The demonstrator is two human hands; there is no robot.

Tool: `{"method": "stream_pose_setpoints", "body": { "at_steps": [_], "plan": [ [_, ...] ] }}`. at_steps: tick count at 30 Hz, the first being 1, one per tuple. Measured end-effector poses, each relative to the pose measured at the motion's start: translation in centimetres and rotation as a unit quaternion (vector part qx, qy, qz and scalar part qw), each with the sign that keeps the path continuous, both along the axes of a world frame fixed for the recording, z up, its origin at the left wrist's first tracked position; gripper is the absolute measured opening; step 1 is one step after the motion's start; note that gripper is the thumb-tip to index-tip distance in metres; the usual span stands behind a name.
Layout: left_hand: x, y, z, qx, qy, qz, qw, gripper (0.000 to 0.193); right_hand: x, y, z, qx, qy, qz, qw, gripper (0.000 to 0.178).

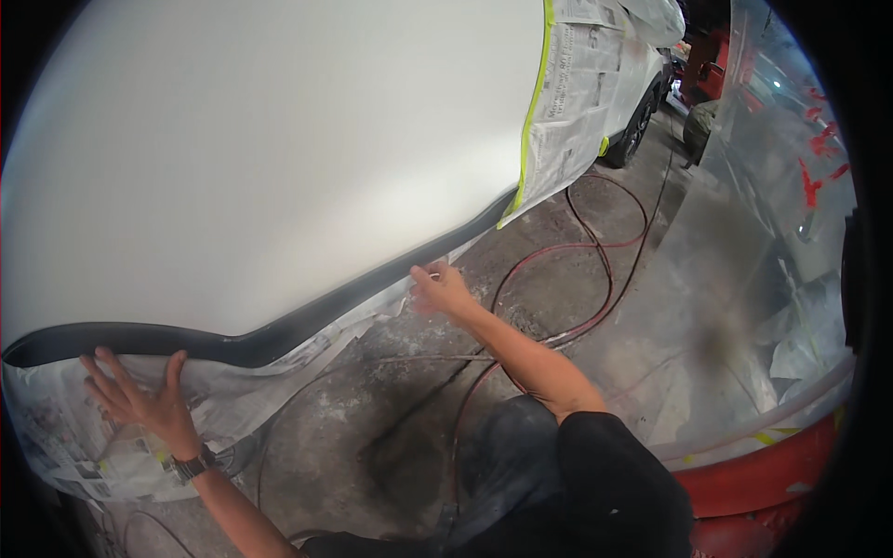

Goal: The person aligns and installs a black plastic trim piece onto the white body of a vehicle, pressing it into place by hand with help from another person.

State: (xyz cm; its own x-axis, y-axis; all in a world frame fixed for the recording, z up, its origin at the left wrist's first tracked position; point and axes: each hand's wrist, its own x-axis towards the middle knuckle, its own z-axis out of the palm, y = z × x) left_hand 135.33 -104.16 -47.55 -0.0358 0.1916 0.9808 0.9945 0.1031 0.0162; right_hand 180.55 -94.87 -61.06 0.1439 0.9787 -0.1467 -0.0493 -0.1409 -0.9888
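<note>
A large white car body panel (307, 139) fills the upper left. Along its lower edge runs a dark trim strip (316, 316), curving up at the left over what looks like a wheel arch. Newspaper sheeting (246, 395) hangs below the trim. My left hand (144, 402) lies with fingers spread on the paper, its fingertips at the trim's lower edge. Farther right, my right hand (442, 290) is closed in a pinch beside the trim and the paper's edge. Whatever is between its fingers is too small to make out.
More newspaper (572, 102) with yellow-green tape (530, 130) covers the car to the right. A dark wheel (637, 130) stands beyond. Reddish hoses (609, 279) loop over the concrete floor (391, 409). Clear plastic sheeting (744, 242) and a red part (763, 474) are at the right.
</note>
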Motion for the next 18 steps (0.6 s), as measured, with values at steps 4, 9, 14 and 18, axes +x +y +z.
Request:
{"method": "stream_pose_setpoints", "body": {
  "at_steps": [4, 9, 14, 18],
  "plan": [
    [0.3, 0.4, -0.2, -0.007, -0.016, 0.013, 1.000, 0.111, -0.2, 1.2, -2.4, -0.001, 0.137, -0.056, 0.989, 0.062],
    [0.3, 0.3, -0.3, -0.003, -0.016, 0.009, 1.000, 0.111, -0.6, 1.7, -3.9, 0.038, 0.208, -0.068, 0.975, 0.061],
    [0.0, 0.1, -0.3, -0.002, -0.011, 0.002, 1.000, 0.109, -1.5, 1.8, -3.3, 0.034, 0.203, -0.088, 0.975, 0.053],
    [0.1, 0.1, -0.2, 0.001, -0.014, -0.015, 1.000, 0.109, -1.6, 1.7, -3.4, 0.024, 0.217, -0.079, 0.973, 0.057]
  ]
}}
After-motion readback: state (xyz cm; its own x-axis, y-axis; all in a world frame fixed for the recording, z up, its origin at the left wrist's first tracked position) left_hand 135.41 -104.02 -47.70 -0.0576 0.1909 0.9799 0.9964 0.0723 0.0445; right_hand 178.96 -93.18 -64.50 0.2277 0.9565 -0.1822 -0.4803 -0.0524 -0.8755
